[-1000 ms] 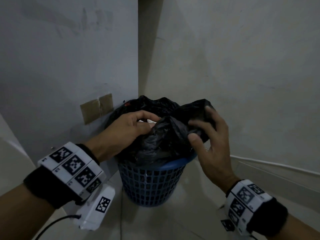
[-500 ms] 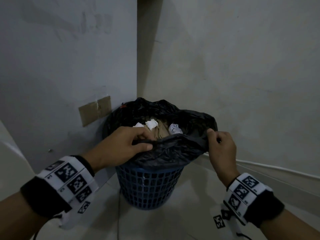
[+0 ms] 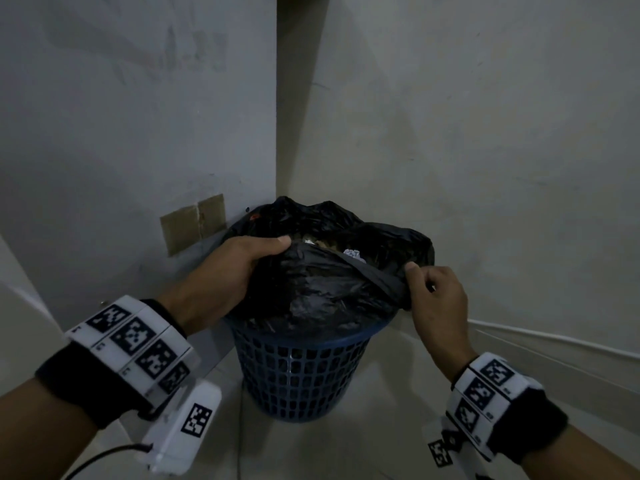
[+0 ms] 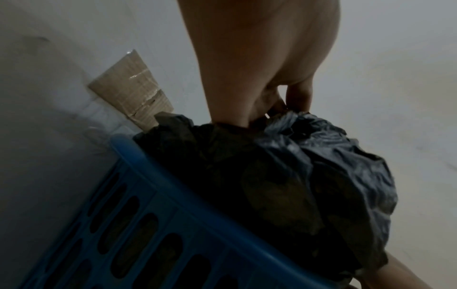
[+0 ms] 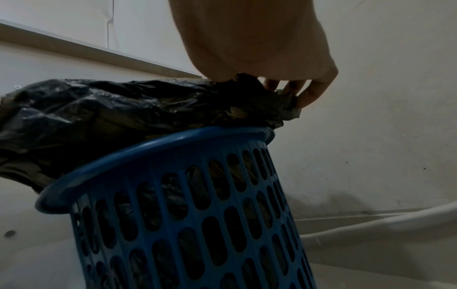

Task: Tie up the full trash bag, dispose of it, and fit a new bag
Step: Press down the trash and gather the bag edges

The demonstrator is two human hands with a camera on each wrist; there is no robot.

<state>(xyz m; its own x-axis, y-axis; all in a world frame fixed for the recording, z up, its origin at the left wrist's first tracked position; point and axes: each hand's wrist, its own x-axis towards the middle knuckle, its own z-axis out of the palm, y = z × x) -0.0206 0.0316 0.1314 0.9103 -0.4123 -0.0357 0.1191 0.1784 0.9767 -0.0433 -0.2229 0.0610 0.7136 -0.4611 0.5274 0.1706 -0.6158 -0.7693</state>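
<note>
A full black trash bag [image 3: 322, 289] sits in a blue slotted plastic bin [image 3: 298, 372] in the corner of the room. Crumpled white paper [image 3: 353, 254] and brown scraps show in the bag's mouth. My left hand [image 3: 239, 268] grips the bag's near-left edge, thumb on top. My right hand [image 3: 433, 296] pinches the edge at the right side and stretches it into a taut band. In the left wrist view the fingers [image 4: 277, 105] dig into the bag [image 4: 309, 166] above the bin rim [image 4: 173, 185]. In the right wrist view the fingers [image 5: 306, 91] clamp bunched plastic [image 5: 148, 109] over the bin [image 5: 197, 215].
Two pale walls meet right behind the bin. A brown taped patch [image 3: 192, 223] is on the left wall beside the bag. A white skirting strip [image 3: 554, 341] runs along the right wall. Pale floor tiles [image 3: 363, 445] lie in front of the bin.
The hands went from bunching the bag's top together to spreading apart along its rim. The right hand slid to the right edge and the mouth stands open, showing the trash.
</note>
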